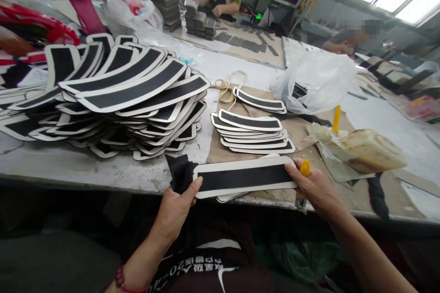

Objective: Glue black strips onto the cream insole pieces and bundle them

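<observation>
A long black strip with a white border spans between my hands above the table's front edge. My left hand pinches its left end, with dark crumpled pieces beside the fingers. At the strip's other end, my right hand grips it and also holds a yellow-handled tool, whose lower end points down. Beneath the strip, other white-edged pieces show in part. Just behind it lies a small stack of similar pieces.
A large heap of bordered strips covers the left. Behind the small stack sits a white plastic bag. A stained plastic container and another yellow handle are at right. Two people work farther back, one beside stacked pieces.
</observation>
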The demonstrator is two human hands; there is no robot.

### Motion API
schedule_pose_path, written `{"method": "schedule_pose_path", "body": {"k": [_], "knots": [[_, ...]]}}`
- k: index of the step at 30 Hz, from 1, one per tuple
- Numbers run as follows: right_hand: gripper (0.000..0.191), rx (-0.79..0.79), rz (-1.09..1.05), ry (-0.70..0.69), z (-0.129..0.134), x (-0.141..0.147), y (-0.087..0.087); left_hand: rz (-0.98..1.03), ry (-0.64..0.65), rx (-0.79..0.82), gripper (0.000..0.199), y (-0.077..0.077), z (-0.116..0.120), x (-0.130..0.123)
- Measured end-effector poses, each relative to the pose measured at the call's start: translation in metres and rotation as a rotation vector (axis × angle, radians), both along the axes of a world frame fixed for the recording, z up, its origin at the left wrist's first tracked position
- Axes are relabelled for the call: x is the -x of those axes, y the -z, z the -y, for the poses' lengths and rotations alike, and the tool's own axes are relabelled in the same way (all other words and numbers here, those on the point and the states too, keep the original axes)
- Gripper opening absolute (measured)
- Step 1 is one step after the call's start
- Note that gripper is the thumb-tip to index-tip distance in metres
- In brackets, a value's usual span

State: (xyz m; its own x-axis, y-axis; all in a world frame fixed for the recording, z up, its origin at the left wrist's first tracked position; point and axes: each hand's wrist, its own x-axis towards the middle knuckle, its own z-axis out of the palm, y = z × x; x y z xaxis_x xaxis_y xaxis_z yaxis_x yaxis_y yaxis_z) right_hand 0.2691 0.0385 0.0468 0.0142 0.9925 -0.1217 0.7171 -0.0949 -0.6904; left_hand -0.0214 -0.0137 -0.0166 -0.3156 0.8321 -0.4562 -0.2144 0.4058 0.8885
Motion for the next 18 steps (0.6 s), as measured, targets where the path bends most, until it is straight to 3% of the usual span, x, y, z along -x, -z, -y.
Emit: {"method": "schedule_pose_path", "body": {"k": [6, 13, 16, 18], "knots": [[0.038, -0.084, 0.18, 0.024, 0.005, 0.008, -0.001, -0.078, -0.012, -0.073, 0.044, 0.007, 0.005, 0.002], [0.046, -0.287, 0.321, -0.004, 0.017, 0.015, 0.006, -0.314, -0.01, -0.062, 0.041, -0.007, 0.006, 0.002], [0.048, -0.315, 0.307, 0.006, 0.019, 0.013, 0.008, -0.267, 0.009, -0.064, 0.036, -0.002, 0.007, 0.004], [0.046, -0.232, 0.25, 0.023, 0.018, 0.01, 0.009, -0.175, 0.004, -0.064, 0.033, 0.004, 0.008, 0.007]]}}
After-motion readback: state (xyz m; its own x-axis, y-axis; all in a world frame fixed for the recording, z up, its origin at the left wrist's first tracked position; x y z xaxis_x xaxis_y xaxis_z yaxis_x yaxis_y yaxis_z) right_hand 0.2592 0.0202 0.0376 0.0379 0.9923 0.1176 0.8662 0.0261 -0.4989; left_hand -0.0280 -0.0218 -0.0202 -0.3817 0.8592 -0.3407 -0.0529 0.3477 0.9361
